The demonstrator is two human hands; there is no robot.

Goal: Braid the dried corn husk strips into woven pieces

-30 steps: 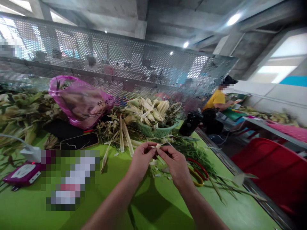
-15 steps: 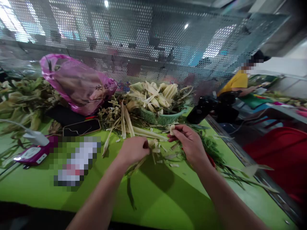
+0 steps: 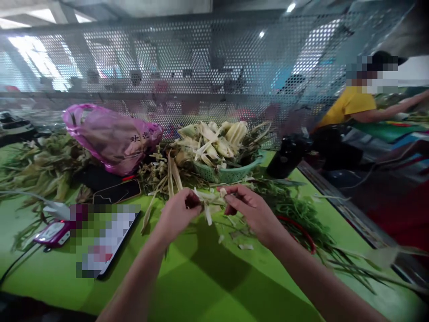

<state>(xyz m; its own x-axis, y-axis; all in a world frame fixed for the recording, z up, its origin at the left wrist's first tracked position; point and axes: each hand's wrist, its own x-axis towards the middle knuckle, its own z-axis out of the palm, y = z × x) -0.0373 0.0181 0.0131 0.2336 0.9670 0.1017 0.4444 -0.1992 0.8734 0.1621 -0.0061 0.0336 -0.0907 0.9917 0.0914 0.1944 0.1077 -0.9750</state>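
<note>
My left hand (image 3: 179, 212) is closed in a pinch, and pale strips of corn husk (image 3: 208, 214) stick out and hang at its fingertips. Facing it a short way to the right, my right hand (image 3: 250, 210) pinches a small pale piece of husk (image 3: 223, 192) between thumb and forefinger. Both hands are above the green tabletop (image 3: 214, 286), with husk scraps (image 3: 246, 247) lying below them. Just beyond stands a green basket (image 3: 231, 174) heaped with pale corn husks (image 3: 217, 141). Long dry husk strips (image 3: 174, 174) lean on its left.
Left are a pink plastic bag (image 3: 114, 138), a heap of husks (image 3: 50, 165), a phone (image 3: 117, 192), a blurred-out flat item (image 3: 114, 241) and a purple power strip (image 3: 53, 233). Right are green sprigs (image 3: 301, 214), a red ring (image 3: 301, 228), a black bottle (image 3: 284, 156) and a person in yellow (image 3: 358, 105).
My hands have come closer together, the right one moving left with its pale piece. White strips now show at my left fingertips. The view has shifted, and the person in yellow has stretched out an arm.
</note>
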